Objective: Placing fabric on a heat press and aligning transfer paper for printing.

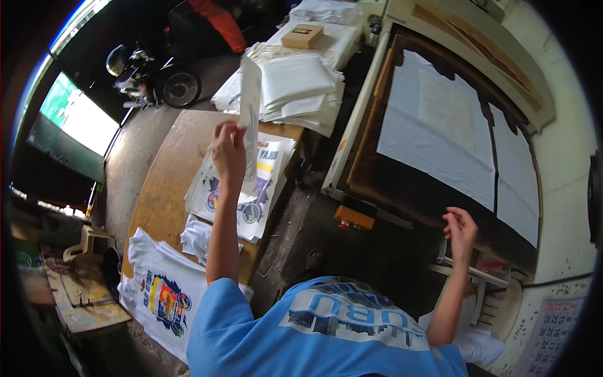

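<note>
My left hand [227, 154] is closed on the edge of a thin pale transfer sheet [250, 94], which stands nearly edge-on and hides part of what lies behind it. Below it, a stack of printed sheets [254, 217] with coloured designs rests on the wooden table [157, 195]. Over by the near edge of a large press bed [408, 182], my right hand [460, 232] hangs with loosely bent fingers and nothing visible in them. White cloth [408, 125] is spread on the dark bed, with a faint rectangular sheet [449, 107] on it. A narrower white cloth piece [518, 169] lies alongside.
A printed white shirt [163, 301] drapes off the table's near end beside crumpled white cloth [198, 235]. Farther off are piled white fabric [295, 85] and a small cardboard box [303, 36]. An orange control box [353, 218] juts from the press. A motorcycle [151, 78] stands far left.
</note>
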Motion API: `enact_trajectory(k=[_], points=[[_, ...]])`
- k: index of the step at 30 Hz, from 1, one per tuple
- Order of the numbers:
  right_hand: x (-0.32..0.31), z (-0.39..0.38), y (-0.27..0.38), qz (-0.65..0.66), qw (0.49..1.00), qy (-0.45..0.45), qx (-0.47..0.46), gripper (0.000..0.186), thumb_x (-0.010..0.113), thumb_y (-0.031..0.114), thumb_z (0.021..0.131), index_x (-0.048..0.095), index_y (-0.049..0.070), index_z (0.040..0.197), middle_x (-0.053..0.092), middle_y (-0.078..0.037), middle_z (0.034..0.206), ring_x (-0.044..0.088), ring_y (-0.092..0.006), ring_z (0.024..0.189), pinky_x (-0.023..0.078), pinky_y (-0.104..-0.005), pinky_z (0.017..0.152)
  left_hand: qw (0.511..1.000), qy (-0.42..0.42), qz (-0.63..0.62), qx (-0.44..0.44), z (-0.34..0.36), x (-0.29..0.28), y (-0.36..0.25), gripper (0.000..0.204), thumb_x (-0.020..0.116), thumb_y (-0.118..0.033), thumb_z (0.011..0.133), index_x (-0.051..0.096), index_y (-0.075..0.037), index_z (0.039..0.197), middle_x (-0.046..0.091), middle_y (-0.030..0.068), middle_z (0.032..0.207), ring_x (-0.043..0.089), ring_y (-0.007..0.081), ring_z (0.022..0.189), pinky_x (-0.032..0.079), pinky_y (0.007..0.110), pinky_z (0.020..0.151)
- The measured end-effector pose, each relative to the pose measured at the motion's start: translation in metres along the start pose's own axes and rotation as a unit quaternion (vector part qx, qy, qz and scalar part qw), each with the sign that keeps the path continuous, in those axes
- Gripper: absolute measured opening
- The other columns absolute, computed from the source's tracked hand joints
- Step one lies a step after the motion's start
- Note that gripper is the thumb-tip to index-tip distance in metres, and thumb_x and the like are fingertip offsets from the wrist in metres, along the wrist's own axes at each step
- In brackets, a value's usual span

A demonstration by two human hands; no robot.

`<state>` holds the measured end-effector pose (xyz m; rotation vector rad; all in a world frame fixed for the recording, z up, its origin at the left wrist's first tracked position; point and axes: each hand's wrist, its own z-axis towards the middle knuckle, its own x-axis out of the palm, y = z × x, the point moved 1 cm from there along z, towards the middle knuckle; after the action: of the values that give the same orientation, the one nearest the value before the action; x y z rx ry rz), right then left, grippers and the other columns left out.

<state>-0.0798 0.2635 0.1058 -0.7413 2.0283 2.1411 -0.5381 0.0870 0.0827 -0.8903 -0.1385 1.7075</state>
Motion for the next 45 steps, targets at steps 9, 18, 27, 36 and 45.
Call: enact_trajectory(k=[9,18,27,36,45], points=[[0.01,-0.035,-0.032,0.219,0.959,0.159,0.082,0.052,0.042,0.048,0.085,0.049,0.002,0.11,0.058,-0.01,0.093,0.055,-0.0119,0.073,0.046,-0.0218,0.059,0.811,0.183,-0.534,0.153,-0.035,0.028,-0.331,0.011,0.056,-0.001,0.076,0.049,0.002,0.084,0.055,0.0135,0.1,0.057,0.0225,0.076,0.045,0.029,0.064],[-0.168,-0.088,-0.122,0.659,0.707,0.191,0.171,0.077,0.027,0.065,0.08,0.033,0.002,0.123,0.042,-0.018,0.12,0.053,-0.032,0.099,0.048,-0.0412,0.077,0.626,0.359,-0.691,0.045,-0.141,0.072,-0.505,0.007,0.052,-0.004,0.082,0.048,0.002,0.083,0.051,0.0116,0.111,0.052,0.01,0.084,0.042,0.024,0.07],[-0.305,-0.028,-0.22,0.645,0.742,-0.089,0.161,0.027,0.054,0.022,0.084,0.052,0.007,0.105,0.059,-0.003,0.078,0.055,-0.0103,0.062,0.042,-0.0223,0.05,0.63,0.418,-0.646,-0.108,-0.184,0.128,-0.582,0.015,0.05,-0.013,0.087,0.05,0.002,0.089,0.046,0.0098,0.121,0.05,0.0074,0.088,0.04,0.021,0.076],[-0.431,0.106,-0.189,0.255,0.934,-0.247,0.048,0.021,0.06,0.005,0.074,0.054,0.0,0.094,0.053,-0.003,0.061,0.046,-0.0102,0.038,0.034,-0.0222,0.032,0.662,0.418,-0.615,-0.089,-0.17,0.245,-0.623,0.041,0.05,-0.005,0.084,0.031,-0.001,0.12,0.051,0.0107,0.101,0.051,0.0123,0.09,0.042,0.023,0.075],[-0.531,0.227,-0.146,0.275,0.894,-0.283,-0.211,0.014,0.058,0.008,0.079,0.055,0.002,0.091,0.057,-0.003,0.069,0.053,-0.0107,0.047,0.044,-0.023,0.043,0.829,0.201,-0.5,0.148,-0.13,0.321,-0.734,0.041,0.055,0.003,0.075,0.051,-0.008,0.115,0.052,0.0022,0.093,0.051,0.0075,0.072,0.041,0.018,0.06]])
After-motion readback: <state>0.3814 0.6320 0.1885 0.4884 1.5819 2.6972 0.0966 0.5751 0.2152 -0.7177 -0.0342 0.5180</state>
